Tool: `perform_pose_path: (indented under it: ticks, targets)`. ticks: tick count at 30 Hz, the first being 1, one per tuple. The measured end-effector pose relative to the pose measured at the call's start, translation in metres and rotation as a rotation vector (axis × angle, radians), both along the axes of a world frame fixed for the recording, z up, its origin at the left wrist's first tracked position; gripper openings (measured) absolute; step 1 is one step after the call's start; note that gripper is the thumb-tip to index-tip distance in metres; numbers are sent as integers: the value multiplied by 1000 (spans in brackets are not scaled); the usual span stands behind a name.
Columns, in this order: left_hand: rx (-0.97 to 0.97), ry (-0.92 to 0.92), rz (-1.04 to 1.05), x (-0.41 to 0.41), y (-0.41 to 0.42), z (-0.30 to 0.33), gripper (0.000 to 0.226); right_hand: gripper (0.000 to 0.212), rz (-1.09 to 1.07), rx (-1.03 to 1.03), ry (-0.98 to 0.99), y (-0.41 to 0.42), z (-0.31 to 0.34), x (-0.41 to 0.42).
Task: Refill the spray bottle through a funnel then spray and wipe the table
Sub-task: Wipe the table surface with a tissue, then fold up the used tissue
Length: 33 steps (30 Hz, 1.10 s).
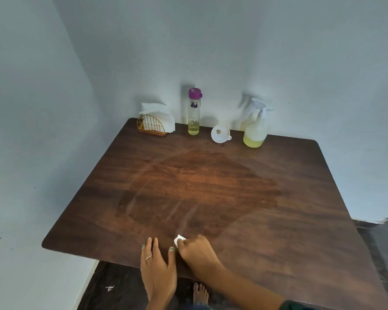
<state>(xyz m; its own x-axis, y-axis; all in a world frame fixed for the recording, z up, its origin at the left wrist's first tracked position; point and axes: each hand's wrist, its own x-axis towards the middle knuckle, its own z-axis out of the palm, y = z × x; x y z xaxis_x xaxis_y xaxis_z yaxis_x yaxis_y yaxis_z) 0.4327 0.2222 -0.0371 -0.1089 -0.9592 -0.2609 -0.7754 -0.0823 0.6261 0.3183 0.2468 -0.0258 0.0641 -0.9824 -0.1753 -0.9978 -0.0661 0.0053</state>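
**Q:** State the position of each hand, referenced to the table (267,198).

**A:** Working left to right: my left hand (158,265) lay flat on the table's near edge, fingers straight, grasping nothing. Just beside it, my right hand (196,250) was curled round a white wad of tissue (179,240), pressing it onto the table close to that same near edge. A broad wiped patch showed at the table's centre.

**Q:** Where did the task items stand?

**A:** All along the table's far edge. From left: the wire napkin holder (151,126) with its paper napkins (158,114), the purple-capped bottle (194,111) with a little yellowish liquid at the bottom, the white funnel (220,134) lying on its side, and the spray bottle (255,127), partly full, nozzle fitted. I judged refilling and spraying complete and wiping in progress.

**Q:** What faults could have followed?

**A:** Three, in my judgement. First, the wad was small; a saturated tissue would have smeared liquid rather than lifted it. Second, the table's outer margins looked untreated; stopping there would have left them unwiped. Third, a long stroke toward the far edge could have knocked over the tall purple-capped bottle or sent the funnel rolling.

**Q:** Any obstruction?

**A:** Only my left hand, resting beside the stroke path. The row of items obstructed wiping along the far edge. My bare foot (201,293) showed below the near edge.
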Motion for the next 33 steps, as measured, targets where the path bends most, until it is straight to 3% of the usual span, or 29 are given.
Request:
perform_pose_path:
  ticks: [2,5,7,13,16,22,25,30,33]
  targets:
    - [-8,-72,9,-5,5,5,55,14,12,-1,-2,-4,10,-8]
    - [18,-116,-12,-11,11,12,50,21,10,13,-39,1,6,-10]
    - [9,-126,-30,-11,14,13,50,12,6,48,-35,9,8,-8]
    - [-16,-144,-171,-14,13,13,42,36,-53,60,-116,16,-1,-4]
    - [-4,-3,-269,-21,14,5,34,25,-77,96,-307,21,5,-18]
    - [176,165,-199,-66,28,21,26,14,-587,-22,-921,53,8,-93]
    - [120,280,-238,-112,40,30,26,28,-774,-97,-1200,71,19,-138]
    - [89,455,-244,-205,57,60,12,21,-931,-260,-1567,96,47,-217]
    - [110,503,-258,-261,68,68,16,19,-968,-334,-1700,115,55,-266]
